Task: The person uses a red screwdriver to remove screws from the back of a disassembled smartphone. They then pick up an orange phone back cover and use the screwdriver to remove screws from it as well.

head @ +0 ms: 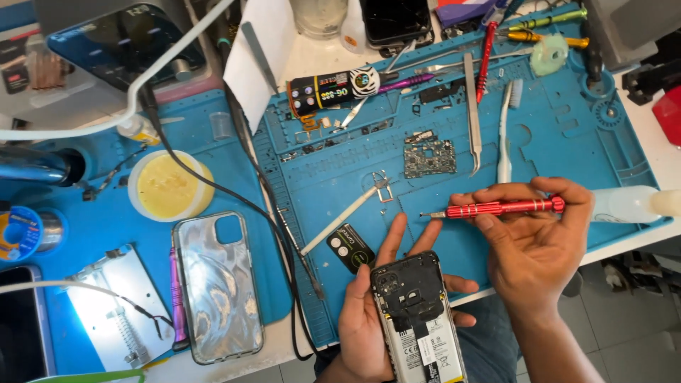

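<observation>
My left hand (pixel 369 312) cradles an opened phone (pixel 418 319) at the bottom centre, its back cover off and battery showing. My right hand (pixel 539 241) holds a red precision screwdriver (pixel 504 208) level, tip pointing left, just above the phone's top end. Both hover over the near edge of the blue repair mat (pixel 567 142). A small circuit board (pixel 429 157) lies on the mat beyond the hands. A black camera cover piece (pixel 350 247) sits just left of my left fingers.
Tweezers (pixel 472 113), a white toothbrush (pixel 504 135), another red screwdriver (pixel 484 60) and small parts lie on the mat. A clear phone case (pixel 216 287), a yellow paste tin (pixel 169 186), black cables and a metal plate (pixel 113 305) occupy the left side.
</observation>
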